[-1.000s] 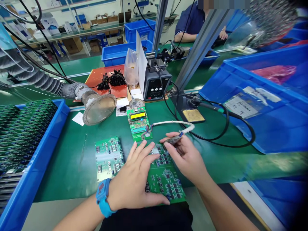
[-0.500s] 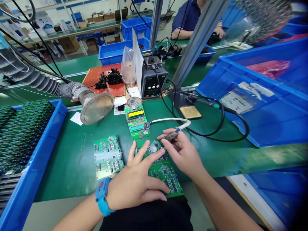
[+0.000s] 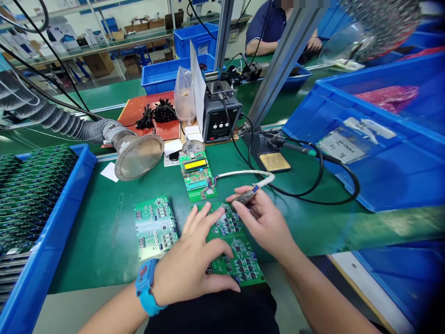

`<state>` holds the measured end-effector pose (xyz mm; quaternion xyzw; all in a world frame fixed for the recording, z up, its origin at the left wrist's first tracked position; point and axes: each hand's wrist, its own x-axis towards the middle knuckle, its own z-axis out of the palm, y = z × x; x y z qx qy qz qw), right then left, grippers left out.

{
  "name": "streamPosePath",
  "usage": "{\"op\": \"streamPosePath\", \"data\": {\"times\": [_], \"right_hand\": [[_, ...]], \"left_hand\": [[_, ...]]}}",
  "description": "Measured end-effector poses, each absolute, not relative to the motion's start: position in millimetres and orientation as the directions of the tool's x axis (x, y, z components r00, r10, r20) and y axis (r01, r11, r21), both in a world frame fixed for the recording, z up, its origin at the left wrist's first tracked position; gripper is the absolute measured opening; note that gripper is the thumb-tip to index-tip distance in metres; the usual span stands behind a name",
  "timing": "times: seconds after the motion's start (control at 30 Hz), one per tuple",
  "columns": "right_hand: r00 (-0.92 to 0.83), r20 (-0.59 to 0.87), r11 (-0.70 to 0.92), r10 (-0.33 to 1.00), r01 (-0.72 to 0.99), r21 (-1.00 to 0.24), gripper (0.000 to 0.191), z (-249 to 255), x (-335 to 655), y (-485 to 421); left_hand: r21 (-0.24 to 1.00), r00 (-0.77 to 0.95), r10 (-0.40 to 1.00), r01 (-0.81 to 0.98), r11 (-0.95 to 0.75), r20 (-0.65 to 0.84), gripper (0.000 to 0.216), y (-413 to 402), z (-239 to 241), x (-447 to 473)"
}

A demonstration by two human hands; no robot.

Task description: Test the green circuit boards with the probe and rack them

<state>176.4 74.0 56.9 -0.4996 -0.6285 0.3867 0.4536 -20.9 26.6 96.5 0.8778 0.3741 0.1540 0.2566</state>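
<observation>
My left hand (image 3: 194, 255), with a blue strap on its wrist, lies spread over the left side of a green circuit board panel (image 3: 243, 260) at the table's front edge. Its fingers are apart and hold nothing. In my right hand (image 3: 266, 220) is a dark probe (image 3: 246, 196), pinched over the panel's upper right part; its tip is hidden by the fingers. A white cable (image 3: 246, 172) runs from the probe to a small green board with a lit yellow display (image 3: 195, 164). A second circuit board panel (image 3: 156, 227) lies left of my left hand.
A blue bin (image 3: 74, 185) at left holds rows of circuit boards. A fume hose (image 3: 139, 157) hangs over the table. Behind are a soldering station (image 3: 220, 118) and an iron holder with a yellow sponge (image 3: 274, 162). Large blue bins (image 3: 382, 162) stand right. A person (image 3: 264, 28) sits opposite.
My left hand has shifted slightly left and drawn its index finger back, uncovering more of the panel. My right hand keeps the probe in nearly the same place.
</observation>
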Motion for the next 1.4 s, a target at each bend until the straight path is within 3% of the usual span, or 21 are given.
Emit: {"op": "streamPosePath", "data": {"times": [0.13,0.37,0.8,0.97,1.07,1.23,1.4], "right_hand": [[-0.092,0.189,0.208,0.978,0.289,-0.934,0.022,57,175,75],[-0.09,0.201,0.218,0.976,0.294,-0.931,0.022,57,175,76],[-0.073,0.202,0.215,0.977,0.29,-0.933,0.021,56,174,75],[0.049,0.215,0.199,0.976,0.221,-0.955,0.022,66,183,56],[0.024,0.195,0.182,0.98,0.264,-0.947,0.021,71,191,32],[-0.059,0.19,0.199,0.98,0.342,-0.918,0.022,66,193,9],[-0.066,0.221,0.23,0.973,0.376,-0.898,0.024,61,192,8]], "left_hand": [[0.574,0.709,0.703,0.552,-0.605,0.059,0.007,25,100,-20],[0.581,0.736,0.677,0.552,-0.597,-0.004,0.02,24,105,-20],[0.606,0.694,0.72,0.571,-0.554,0.004,0.013,25,108,-16],[0.593,0.707,0.707,0.564,-0.574,0.011,0.013,22,107,-18],[0.568,0.7,0.712,0.566,-0.598,0.051,0.008,19,103,-19],[0.513,0.643,0.756,0.612,-0.602,0.119,0.043,16,97,-19],[0.513,0.616,0.778,0.632,-0.581,0.123,0.06,15,95,-18]]}}
